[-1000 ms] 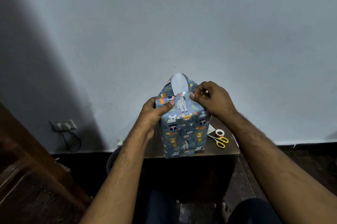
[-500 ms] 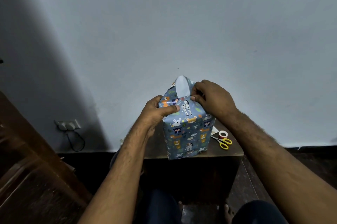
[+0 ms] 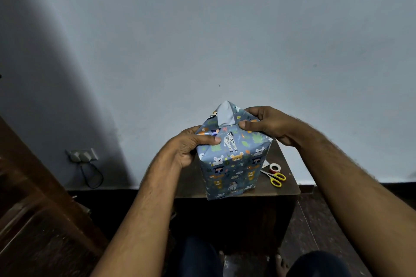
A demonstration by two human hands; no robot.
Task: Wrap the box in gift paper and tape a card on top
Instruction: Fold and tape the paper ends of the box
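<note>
From the head view, your left hand point(image 3: 191, 146) grips the near left top edge of the box point(image 3: 231, 159), thumb pressed on the gift paper point(image 3: 238, 175); your right hand point(image 3: 265, 124) pinches the folded paper at the top right. The box stands upright on the desk point(image 3: 286, 188), near its front edge. The top flap point(image 3: 225, 113) stands up unfolded, its pale underside showing. If you loosen either hold, the folds will likely spring open, since I see no tape on them. Pulling hard could tear the paper at the corners. The tape roll point(image 3: 275, 167) and scissors point(image 3: 275, 178) lie to the right, so reaching them means freeing a hand. What the box holds is hidden.
</note>
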